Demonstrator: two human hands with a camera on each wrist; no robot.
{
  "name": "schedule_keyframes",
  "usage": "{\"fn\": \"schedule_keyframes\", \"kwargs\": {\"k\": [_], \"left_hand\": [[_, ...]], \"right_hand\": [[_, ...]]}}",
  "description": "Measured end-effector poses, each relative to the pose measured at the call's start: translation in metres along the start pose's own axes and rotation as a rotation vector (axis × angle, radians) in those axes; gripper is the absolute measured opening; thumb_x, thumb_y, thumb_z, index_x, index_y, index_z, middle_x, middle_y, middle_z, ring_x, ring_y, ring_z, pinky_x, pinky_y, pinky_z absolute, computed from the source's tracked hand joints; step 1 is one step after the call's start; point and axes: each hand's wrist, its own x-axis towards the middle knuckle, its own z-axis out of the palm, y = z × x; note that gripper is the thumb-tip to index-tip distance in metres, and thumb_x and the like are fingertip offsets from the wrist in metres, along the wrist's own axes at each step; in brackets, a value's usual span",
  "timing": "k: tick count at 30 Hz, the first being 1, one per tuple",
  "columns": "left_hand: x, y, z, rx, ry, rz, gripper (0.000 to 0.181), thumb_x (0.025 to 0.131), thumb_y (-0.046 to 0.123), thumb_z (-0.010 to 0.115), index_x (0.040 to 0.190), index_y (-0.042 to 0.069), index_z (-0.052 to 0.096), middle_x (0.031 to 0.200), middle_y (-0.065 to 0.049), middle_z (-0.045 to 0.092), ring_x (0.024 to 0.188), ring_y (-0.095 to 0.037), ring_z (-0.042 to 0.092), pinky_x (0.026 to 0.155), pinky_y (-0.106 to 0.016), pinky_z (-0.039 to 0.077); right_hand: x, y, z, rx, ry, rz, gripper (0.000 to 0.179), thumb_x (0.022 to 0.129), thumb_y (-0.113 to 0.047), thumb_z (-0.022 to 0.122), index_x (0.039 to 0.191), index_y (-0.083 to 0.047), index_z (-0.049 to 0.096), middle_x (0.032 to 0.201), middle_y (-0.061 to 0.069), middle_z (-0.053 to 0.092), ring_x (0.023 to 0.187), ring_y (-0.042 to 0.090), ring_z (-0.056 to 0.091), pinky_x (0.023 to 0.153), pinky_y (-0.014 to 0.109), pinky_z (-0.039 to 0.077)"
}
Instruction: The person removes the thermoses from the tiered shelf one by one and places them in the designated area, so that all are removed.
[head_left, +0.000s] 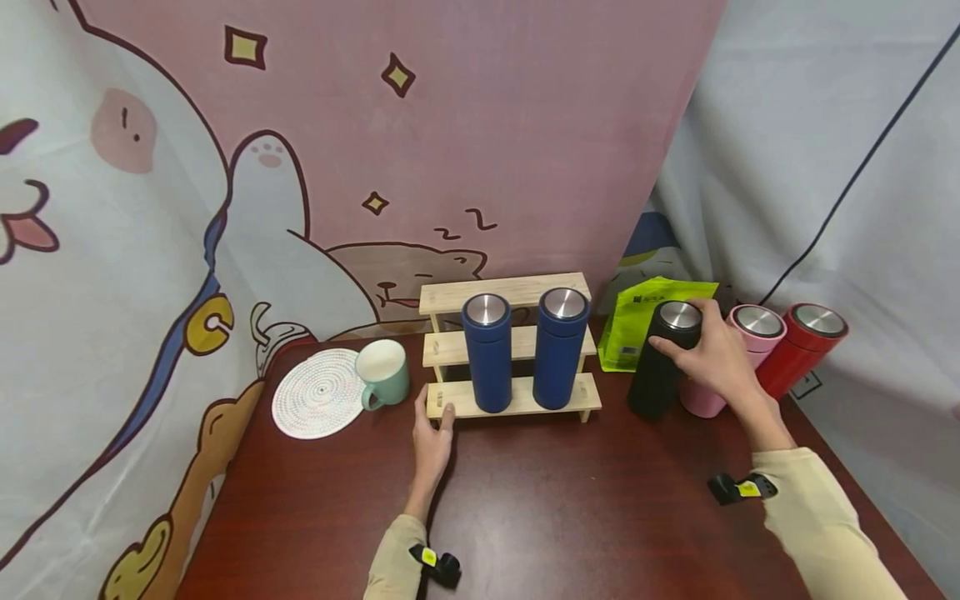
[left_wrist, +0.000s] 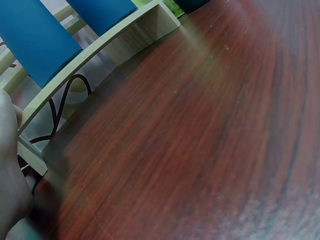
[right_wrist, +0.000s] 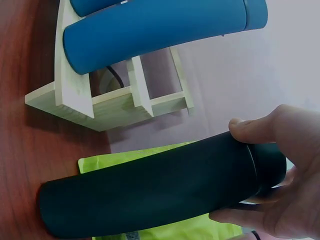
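Observation:
A three-step wooden rack [head_left: 453, 400] stands on the table with two blue thermos flasks [head_left: 489, 358] upright on its lowest step. My left hand [head_left: 432, 437] grips the left end of that step, thumb at the front; the left wrist view shows only part of this hand. To the right of the rack, my right hand [head_left: 712, 354] holds a black thermos flask [right_wrist: 150, 190] near its silver-topped lid, thumb on one side and fingers on the other. Whether the flask's base touches the table is hard to tell.
A pink flask [head_left: 705, 400] and a red flask [head_left: 798, 350] stand at the right, partly behind my right hand. Behind the black flask is a lime-green bag [head_left: 621, 333]. Left of the rack are a mint mug [head_left: 386, 379] and a round woven mat [head_left: 315, 408].

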Motion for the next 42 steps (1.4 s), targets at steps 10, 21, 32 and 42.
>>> {"fn": "schedule_keyframes", "kwargs": {"k": [10, 21, 32, 42], "left_hand": [[0.000, 0.000, 0.000, 0.001, 0.003, 0.005, 0.063, 0.099, 0.017, 0.064, 0.155, 0.009, 0.038, 0.156, -0.018, 0.046, 0.145, -0.037, 0.040, 0.117, -0.057, 0.031], [0.001, -0.004, 0.001, 0.010, 0.009, 0.014, 0.062, 0.098, 0.017, 0.065, 0.154, 0.009, 0.039, 0.153, -0.018, 0.049, 0.142, -0.035, 0.043, 0.116, -0.056, 0.033], [0.001, -0.003, 0.002, 0.012, 0.015, 0.015, 0.062, 0.098, 0.017, 0.064, 0.154, 0.009, 0.039, 0.153, -0.018, 0.049, 0.142, -0.035, 0.044, 0.116, -0.056, 0.033], [0.002, -0.004, 0.002, -0.010, 0.026, 0.021, 0.062, 0.098, 0.015, 0.065, 0.154, 0.010, 0.040, 0.152, -0.017, 0.050, 0.141, -0.033, 0.046, 0.116, -0.053, 0.033]], "right_hand": [[-0.001, 0.001, -0.001, -0.006, -0.037, 0.040, 0.084, 0.090, -0.036, 0.076, 0.144, 0.010, 0.032, 0.125, 0.039, 0.053, 0.109, 0.056, 0.053, 0.093, 0.068, 0.044], [0.002, -0.020, -0.011, -0.031, 0.030, -0.033, 0.079, 0.089, -0.025, 0.076, 0.144, 0.012, 0.035, 0.129, 0.040, 0.050, 0.114, 0.054, 0.049, 0.093, 0.068, 0.041], [0.007, -0.068, -0.014, 0.042, 0.124, -0.122, 0.076, 0.090, -0.023, 0.073, 0.148, 0.008, 0.036, 0.142, 0.035, 0.046, 0.128, 0.052, 0.043, 0.104, 0.070, 0.034], [0.006, -0.101, -0.003, 0.188, 0.151, -0.156, 0.067, 0.094, -0.031, 0.070, 0.148, -0.001, 0.044, 0.145, 0.026, 0.052, 0.134, 0.046, 0.047, 0.107, 0.066, 0.036]]}}
